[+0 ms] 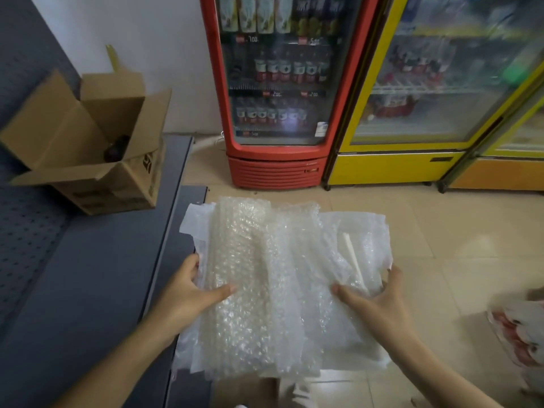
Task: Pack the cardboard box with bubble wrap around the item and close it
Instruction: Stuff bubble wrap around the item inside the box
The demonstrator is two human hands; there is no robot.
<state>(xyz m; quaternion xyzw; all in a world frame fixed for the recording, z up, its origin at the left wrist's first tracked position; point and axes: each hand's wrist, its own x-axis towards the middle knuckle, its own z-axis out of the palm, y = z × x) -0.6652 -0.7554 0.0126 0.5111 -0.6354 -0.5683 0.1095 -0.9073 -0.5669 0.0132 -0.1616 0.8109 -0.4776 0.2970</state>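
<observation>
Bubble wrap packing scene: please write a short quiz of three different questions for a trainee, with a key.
1. True or false: the cardboard box has its flaps closed.
2. What do the left hand and the right hand hold? A) tape B) bubble wrap C) a bottle
3. Fill in: the box stands on a grey ____.

Key: 1 false, the flaps are open; 2 B; 3 shelf.

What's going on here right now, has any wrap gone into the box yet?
Not yet. A person holds a stack of bubble wrap in front of them with both hands: the left hand grips its left edge, the right hand its right edge. The cardboard box sits open on the grey shelf to the left, flaps up, with a dark item inside and no wrap visible in it.
</observation>
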